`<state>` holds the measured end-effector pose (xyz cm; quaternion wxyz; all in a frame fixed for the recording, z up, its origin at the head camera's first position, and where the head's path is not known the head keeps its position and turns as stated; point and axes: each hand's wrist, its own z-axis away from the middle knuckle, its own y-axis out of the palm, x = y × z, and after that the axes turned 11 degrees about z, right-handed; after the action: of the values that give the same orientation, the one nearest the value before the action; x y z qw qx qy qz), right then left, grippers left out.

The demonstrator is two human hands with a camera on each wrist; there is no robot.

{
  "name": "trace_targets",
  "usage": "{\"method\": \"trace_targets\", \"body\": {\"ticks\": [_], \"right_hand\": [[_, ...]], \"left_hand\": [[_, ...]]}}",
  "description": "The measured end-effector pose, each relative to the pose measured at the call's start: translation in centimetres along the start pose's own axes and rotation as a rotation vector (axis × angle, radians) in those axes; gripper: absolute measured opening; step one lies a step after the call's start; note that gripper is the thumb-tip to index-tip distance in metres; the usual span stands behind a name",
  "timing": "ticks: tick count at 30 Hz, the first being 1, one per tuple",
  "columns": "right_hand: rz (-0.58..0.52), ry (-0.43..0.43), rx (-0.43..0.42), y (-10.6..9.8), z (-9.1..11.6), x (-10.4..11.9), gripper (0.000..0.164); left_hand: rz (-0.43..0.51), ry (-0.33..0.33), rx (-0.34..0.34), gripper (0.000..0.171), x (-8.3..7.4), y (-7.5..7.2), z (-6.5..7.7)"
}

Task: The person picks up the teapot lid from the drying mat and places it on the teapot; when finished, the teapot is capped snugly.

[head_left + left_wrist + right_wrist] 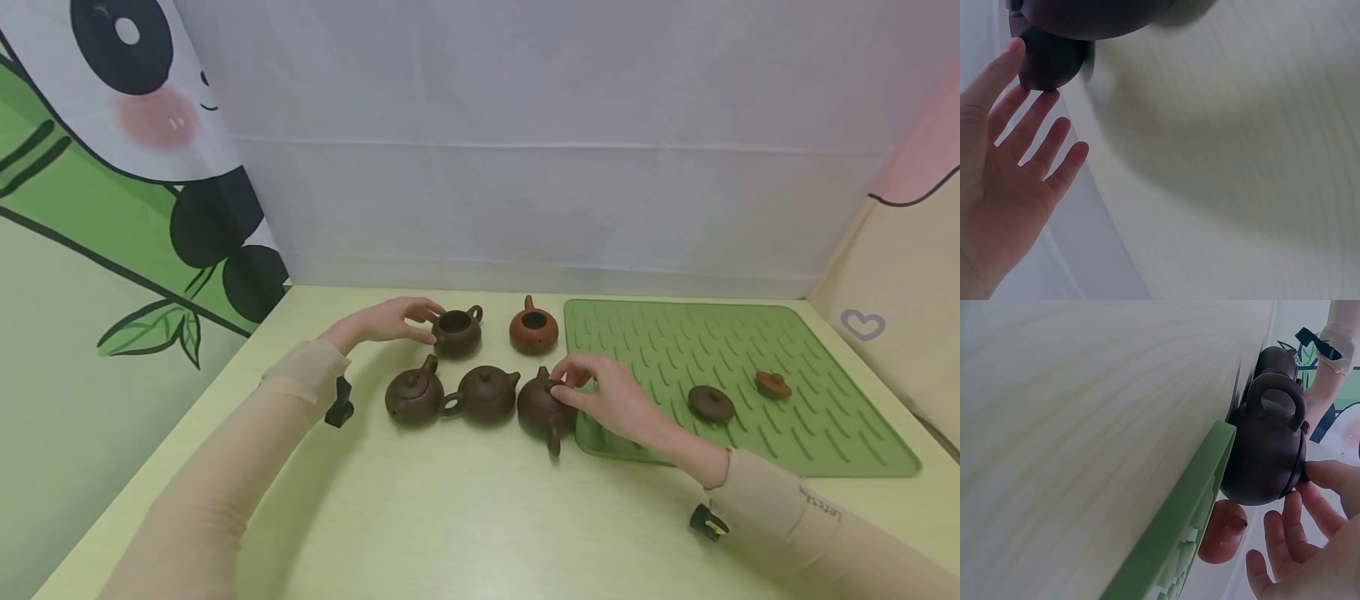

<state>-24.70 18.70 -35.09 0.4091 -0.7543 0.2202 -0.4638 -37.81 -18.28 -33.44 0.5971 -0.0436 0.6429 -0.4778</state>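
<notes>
At the back left, a dark brown teapot stands without its lid. The left hand holds its left side, thumb at the front and fingers behind; in the left wrist view the thumb and first fingertips touch the pot while the others spread free. By the mat's left edge, the right hand pinches the lid knob of another dark teapot between thumb and finger. That lid sits on the pot's mouth. Two more lidded dark teapots stand to its left, one in the middle and one farther left.
A reddish-brown lidless teapot stands at the back, left of the green ridged mat. On the mat lie a dark round lid and a smaller reddish-brown lid. A pale curtain rises behind the table.
</notes>
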Motion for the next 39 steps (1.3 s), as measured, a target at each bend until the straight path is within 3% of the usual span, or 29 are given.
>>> {"method": "trace_targets", "body": {"ticks": [8, 13, 27, 39], "right_hand": [[0.013, 0.004, 0.005, 0.0, -0.1, 0.1, 0.013], [0.015, 0.002, 0.032, -0.3, 0.0, -0.3, 0.021], [0.118, 0.016, 0.063, -4.8, 1.6, -3.7, 0.034], [0.245, -0.175, 0.075, -8.4, 3.9, -8.3, 0.052]], "left_hand": [[0.051, 0.017, -0.033, 0.060, 0.7, 0.3, 0.4], [0.064, 0.035, -0.037, 0.059, 0.9, 0.3, 0.6], [0.102, 0.035, -0.035, 0.059, 1.5, 0.6, 0.5], [0.123, 0.024, -0.025, 0.059, 1.5, 0.5, 0.4]]}}
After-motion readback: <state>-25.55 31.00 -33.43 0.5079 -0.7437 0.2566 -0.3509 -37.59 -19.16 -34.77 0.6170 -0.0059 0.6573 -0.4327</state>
